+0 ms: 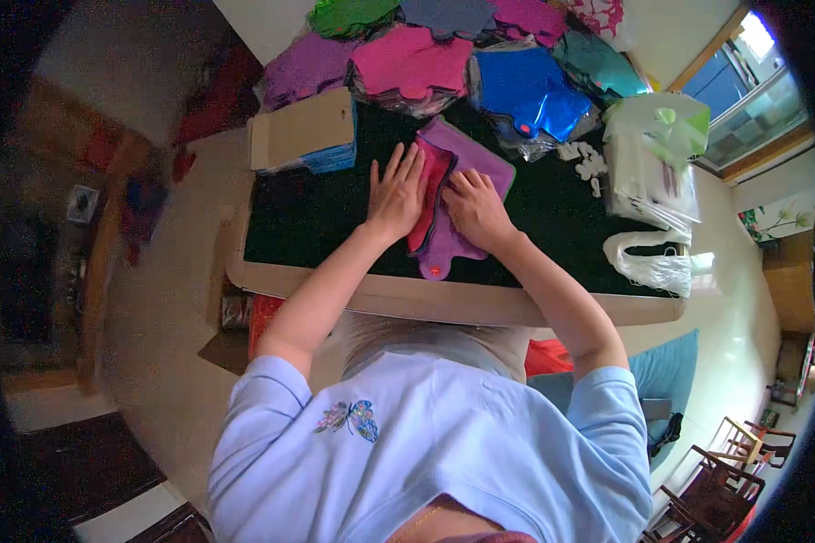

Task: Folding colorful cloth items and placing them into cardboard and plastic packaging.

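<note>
A flat purple piece (440, 242) with dark edging lies on the dark green table cover, its rounded tab with a small red dot pointing toward me. One side is folded over and shows a red-pink face (435, 185). My left hand (397, 197) rests flat on that red-pink fold, fingers stretched out. My right hand (476, 210) has its fingers bent and pressed together on the purple piece, right of the fold's dark edge. Whether its fingertips pinch the edge is partly hidden.
Stacks of similar shapes line the far side, among them pink (412, 61) and shiny blue (527, 90) ones. A cardboard box (302, 131) stands at the left. Small white pieces (590, 165), plastic bags (647, 176) and a white string bundle (652, 270) lie at the right.
</note>
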Demonstrator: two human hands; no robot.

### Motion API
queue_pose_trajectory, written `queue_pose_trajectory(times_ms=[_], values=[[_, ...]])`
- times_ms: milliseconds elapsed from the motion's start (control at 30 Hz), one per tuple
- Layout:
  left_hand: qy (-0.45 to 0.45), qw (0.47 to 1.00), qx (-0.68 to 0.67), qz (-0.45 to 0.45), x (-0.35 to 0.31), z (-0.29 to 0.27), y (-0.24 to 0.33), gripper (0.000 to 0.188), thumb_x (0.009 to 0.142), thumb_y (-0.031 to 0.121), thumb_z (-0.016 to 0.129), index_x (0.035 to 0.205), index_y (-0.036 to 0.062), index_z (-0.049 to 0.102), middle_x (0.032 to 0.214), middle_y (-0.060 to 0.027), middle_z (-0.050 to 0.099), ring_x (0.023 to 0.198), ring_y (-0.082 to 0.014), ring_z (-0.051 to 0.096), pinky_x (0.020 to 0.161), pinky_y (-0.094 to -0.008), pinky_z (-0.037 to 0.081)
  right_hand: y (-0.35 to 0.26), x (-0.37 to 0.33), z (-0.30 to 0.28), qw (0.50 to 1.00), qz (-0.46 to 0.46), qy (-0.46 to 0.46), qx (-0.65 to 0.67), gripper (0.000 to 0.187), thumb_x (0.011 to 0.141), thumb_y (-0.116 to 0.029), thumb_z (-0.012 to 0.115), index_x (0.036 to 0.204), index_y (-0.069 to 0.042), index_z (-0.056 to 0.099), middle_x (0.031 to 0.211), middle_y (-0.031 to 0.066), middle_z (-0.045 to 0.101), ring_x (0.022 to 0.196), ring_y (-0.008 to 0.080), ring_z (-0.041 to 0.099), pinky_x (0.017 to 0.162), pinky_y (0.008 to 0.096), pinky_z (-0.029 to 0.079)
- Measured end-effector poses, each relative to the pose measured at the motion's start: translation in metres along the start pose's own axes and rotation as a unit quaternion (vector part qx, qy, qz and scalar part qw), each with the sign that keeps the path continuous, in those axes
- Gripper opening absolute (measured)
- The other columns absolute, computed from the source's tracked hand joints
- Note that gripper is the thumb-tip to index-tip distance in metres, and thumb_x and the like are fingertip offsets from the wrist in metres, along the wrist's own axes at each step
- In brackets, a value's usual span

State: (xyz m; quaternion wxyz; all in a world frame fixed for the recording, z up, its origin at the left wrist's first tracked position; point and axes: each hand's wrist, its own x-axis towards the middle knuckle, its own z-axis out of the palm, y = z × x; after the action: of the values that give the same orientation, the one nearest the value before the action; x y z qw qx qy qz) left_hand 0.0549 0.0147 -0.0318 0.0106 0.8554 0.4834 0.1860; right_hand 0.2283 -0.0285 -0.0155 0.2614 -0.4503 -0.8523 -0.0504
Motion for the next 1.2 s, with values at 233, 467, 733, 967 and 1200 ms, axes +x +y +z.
queue_pose_trajectory(times_ms=[233,467,733,967,1200], values=[[-0.017,1.000,0.003,0.000,-0.001,-0.004,0.000,0.047,0.090,0.021,0.041,0.134,0.0082,0.033,0.141,-0.0084,0.030,0.131,-0.0281,0.024,0.102,-0.0573,0.017,-0.001,0.002,0.002,1.000,-0.003,0.007,0.003,0.021,0.069,-0.011,0.057,0.089,-0.006,0.058,0.096,0.0087,0.049,0.095,0.0257,0.046,0.082,0.0368,0.039],[0.005,1.000,0.024,0.005,-0.003,-0.001,0.001,0.046,0.089,0.025,0.040,0.131,0.0049,0.037,0.138,-0.0103,0.035,0.128,-0.0268,0.030,0.102,-0.0567,0.019,0.012,0.021,-0.017,0.978,0.136,0.071,0.139,0.029,0.069,-0.001,0.058,0.098,-0.002,0.055,0.101,0.0155,0.054,0.094,0.0355,0.050,0.082,0.0426,0.042],[0.011,1.000,-0.011,-0.003,-0.001,-0.001,0.001,0.044,0.089,0.023,0.041,0.130,0.0067,0.039,0.139,-0.0081,0.034,0.128,-0.0267,0.030,0.102,-0.0557,0.019,-0.002,0.012,0.003,0.999,0.017,0.004,0.028,0.031,0.080,-0.013,0.055,0.110,-0.004,0.055,0.117,0.0148,0.051,0.114,0.0303,0.046,0.097,0.0423,0.036],[0.020,0.999,0.011,0.043,0.008,-0.003,-0.009,0.044,0.087,0.025,0.044,0.126,0.0039,0.042,0.134,-0.0113,0.040,0.124,-0.0275,0.034,0.099,-0.0594,0.020,-0.002,0.013,0.003,0.998,0.037,-0.024,0.048,0.033,0.080,-0.013,0.055,0.112,-0.004,0.054,0.119,0.0151,0.051,0.115,0.0305,0.045,0.097,0.0426,0.035],[0.013,0.999,0.017,0.030,0.026,0.003,-0.024,0.044,0.088,0.026,0.044,0.126,0.0053,0.043,0.133,-0.0090,0.041,0.124,-0.0258,0.035,0.100,-0.0593,0.020,-0.001,0.012,0.005,0.998,0.036,-0.016,0.047,0.034,0.080,-0.012,0.055,0.112,-0.004,0.054,0.119,0.0154,0.050,0.114,0.0310,0.046,0.098,0.0428,0.035]])
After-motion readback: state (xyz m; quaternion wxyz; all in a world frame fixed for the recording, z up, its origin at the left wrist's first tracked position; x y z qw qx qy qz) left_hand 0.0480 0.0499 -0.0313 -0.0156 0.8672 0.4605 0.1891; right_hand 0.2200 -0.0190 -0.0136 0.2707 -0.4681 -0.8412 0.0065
